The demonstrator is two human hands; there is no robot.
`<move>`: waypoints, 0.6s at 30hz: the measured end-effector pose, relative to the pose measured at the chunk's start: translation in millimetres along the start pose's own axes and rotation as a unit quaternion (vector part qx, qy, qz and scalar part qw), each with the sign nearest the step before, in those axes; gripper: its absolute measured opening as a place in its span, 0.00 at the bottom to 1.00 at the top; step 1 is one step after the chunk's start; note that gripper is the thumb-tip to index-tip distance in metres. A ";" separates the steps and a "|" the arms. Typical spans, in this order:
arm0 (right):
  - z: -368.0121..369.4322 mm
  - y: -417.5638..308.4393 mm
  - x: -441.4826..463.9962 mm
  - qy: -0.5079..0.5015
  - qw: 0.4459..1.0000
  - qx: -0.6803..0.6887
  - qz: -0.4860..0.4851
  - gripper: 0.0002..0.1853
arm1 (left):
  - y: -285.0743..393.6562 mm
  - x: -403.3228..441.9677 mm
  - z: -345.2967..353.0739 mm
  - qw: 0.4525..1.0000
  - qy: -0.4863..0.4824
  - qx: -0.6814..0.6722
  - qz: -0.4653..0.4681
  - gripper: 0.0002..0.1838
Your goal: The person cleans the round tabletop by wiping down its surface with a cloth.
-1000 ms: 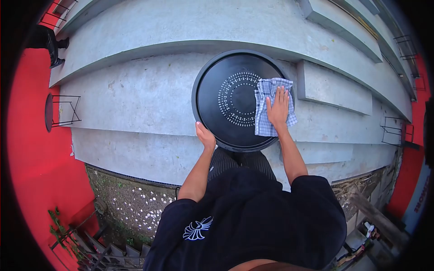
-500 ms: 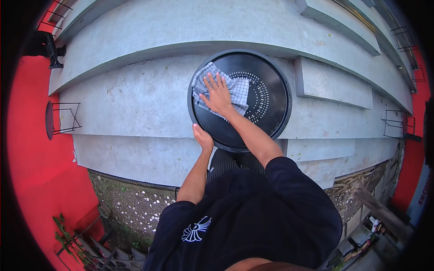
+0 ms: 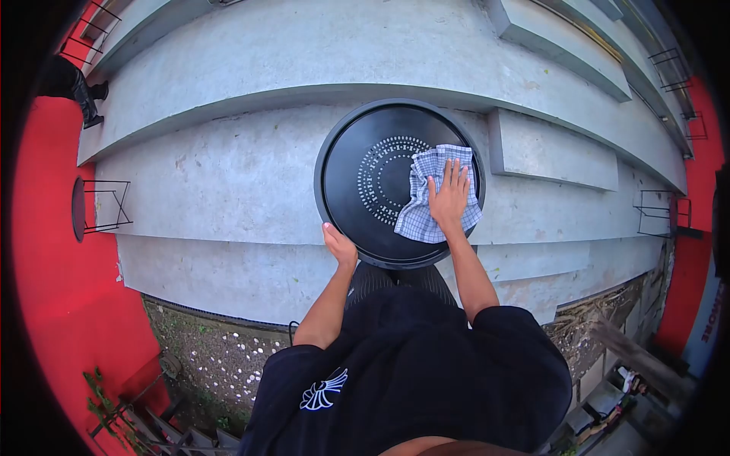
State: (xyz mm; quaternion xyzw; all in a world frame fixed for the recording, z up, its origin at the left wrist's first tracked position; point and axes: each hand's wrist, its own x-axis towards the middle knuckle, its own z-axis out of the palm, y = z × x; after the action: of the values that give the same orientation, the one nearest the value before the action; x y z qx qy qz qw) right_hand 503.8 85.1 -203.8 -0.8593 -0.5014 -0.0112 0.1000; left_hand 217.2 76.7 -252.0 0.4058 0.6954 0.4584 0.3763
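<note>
While the right hand [image 3: 450, 199] lay flat on the cloth [image 3: 417, 220], its fingers were straight and its thumb spread off to the side; palm pressing down, nothing pinched. Cloth was checked, thin-looking, bunched under and around that hand. Judged soft and limp: flat palm should drag it fine, but a loose edge could fold under; better hold was fingers spread over the bunched middle.

Tray [image 3: 342, 178] sat directly beneath cloth and right hand, most of its bare face to the left of that hand. Round, black, raised rim, pale dotted rings near the middle. Looked stiff, smooth, a bit glossy; probably slippery if damp. Weight unclear, my guess light to moderate for its breadth. Didn't look fragile.

Left hand [image 3: 340, 245] was at the near-left rim, well apart from the right one, thumb up against the edge. Its other fingers were hidden, so couldn't tell how far it was closed. Rim was the sensible place to take hold, ideally from opposite sides, since one-sided support could let it tip.

Beyond both hands: pale concrete step [image 3: 205, 182] around the tray, striped trousers [image 3: 369, 287] just nearer than it. Couldn't tell what carried its weight.
</note>
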 end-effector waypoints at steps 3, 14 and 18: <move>6.9 -10.4 29.7 -0.008 1.000 0.014 0.025 0.39 | -1.5 3.1 -1.5 1.000 0.016 0.002 0.012 0.31; 37.3 -170.0 86.6 -0.045 0.973 0.081 -0.211 0.39 | 9.8 2.2 -1.8 1.000 0.014 0.015 0.018 0.29; 32.5 -158.8 93.5 -0.048 0.949 0.073 -0.304 0.42 | 12.3 -0.5 -2.3 1.000 0.001 -0.003 0.022 0.29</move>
State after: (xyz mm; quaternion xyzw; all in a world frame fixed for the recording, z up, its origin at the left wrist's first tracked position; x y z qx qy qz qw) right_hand 410.4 247.2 -198.9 -0.6560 -0.7425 0.0374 0.1301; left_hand 218.0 78.6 -239.7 0.4191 0.6854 0.4692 0.3668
